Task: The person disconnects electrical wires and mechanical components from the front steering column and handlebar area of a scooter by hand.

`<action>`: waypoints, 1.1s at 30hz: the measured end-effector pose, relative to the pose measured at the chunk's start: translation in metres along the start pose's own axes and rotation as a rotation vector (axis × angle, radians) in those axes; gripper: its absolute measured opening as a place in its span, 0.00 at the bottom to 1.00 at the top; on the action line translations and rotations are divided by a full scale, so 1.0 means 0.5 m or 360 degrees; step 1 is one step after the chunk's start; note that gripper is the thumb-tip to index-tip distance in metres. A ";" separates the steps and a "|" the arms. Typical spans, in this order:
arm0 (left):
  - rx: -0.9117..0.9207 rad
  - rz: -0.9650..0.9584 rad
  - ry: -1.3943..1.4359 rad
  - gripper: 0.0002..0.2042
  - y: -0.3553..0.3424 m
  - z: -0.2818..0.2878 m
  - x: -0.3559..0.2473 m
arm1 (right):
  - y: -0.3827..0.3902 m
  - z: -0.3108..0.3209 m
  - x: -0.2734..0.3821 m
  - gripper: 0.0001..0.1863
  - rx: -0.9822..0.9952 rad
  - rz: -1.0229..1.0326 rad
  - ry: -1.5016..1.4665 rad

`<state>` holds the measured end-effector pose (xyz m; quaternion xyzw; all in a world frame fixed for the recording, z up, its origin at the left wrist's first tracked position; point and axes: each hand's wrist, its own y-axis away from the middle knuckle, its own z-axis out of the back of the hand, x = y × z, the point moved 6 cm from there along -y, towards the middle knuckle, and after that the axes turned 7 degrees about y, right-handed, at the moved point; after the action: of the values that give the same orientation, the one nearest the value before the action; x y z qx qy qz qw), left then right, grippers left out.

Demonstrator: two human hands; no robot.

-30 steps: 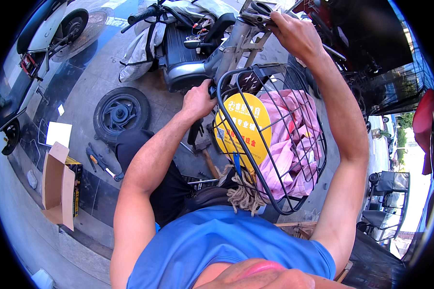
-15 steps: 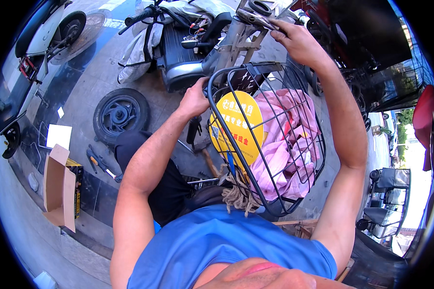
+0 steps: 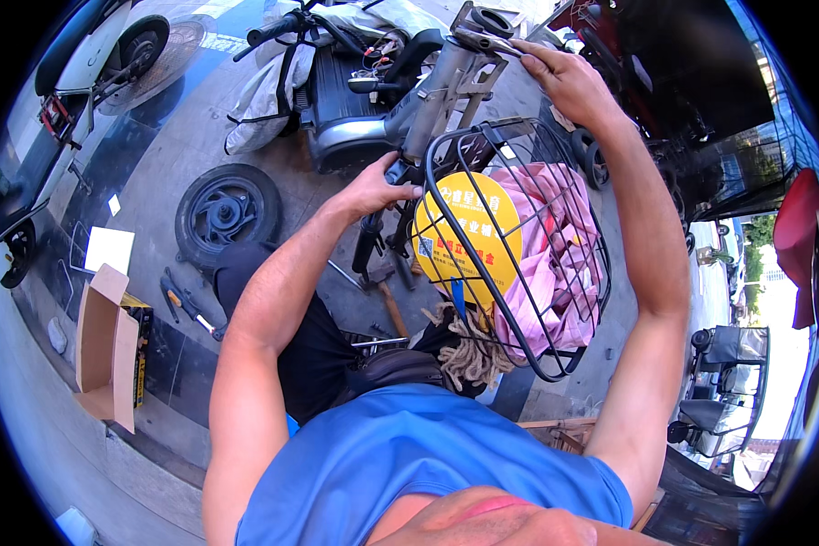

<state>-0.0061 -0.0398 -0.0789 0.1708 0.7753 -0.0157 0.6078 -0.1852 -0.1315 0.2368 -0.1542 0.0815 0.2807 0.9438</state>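
Observation:
In front of me a two-wheeler's grey front fork and steering column (image 3: 425,114) stands tilted, with no wheel in it. My left hand (image 3: 378,191) is closed around the fork below the column, its thumb by the basket rim. My right hand (image 3: 569,84) is closed on the handles of metal pliers (image 3: 496,42), which lie against the column's top end. A black wire basket (image 3: 535,359) hangs at the front, holding a pink cloth (image 3: 555,273). A round yellow sign (image 3: 455,214) is on its near side, and a coil of beige rope (image 3: 478,355) hangs below.
A loose black wheel (image 3: 227,217) lies on the floor at left. Nearby are a blue-handled tool (image 3: 191,308), an open cardboard box (image 3: 100,350) and a hammer (image 3: 391,309). The scooter's dark body (image 3: 346,100) is behind; a parked scooter (image 3: 73,64) stands far left.
The basket and yellow sign have swung slightly right, exposing more of the fork and the hammer. My left hand has shifted a little right; my right hand stays at the column's top.

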 end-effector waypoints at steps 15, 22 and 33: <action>-0.0723 -0.0264 -0.0431 0.54 0.017 -0.104 -0.028 | 0.050 0.191 0.084 0.15 0.0021 -0.0082 0.0196; -0.0701 -0.0385 -0.0409 0.52 0.002 -0.105 -0.017 | 0.013 0.019 -0.078 0.22 -0.0361 0.0409 0.0360; -0.0631 -0.0360 -0.0267 0.51 0.010 -0.101 -0.022 | -0.091 -0.100 -0.134 0.20 -0.0225 0.0478 -0.0253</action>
<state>-0.0499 -0.0259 -0.0543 -0.0418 0.7243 0.0548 0.6860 -0.2190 -0.2183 0.2170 -0.1836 0.0089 0.4349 0.8815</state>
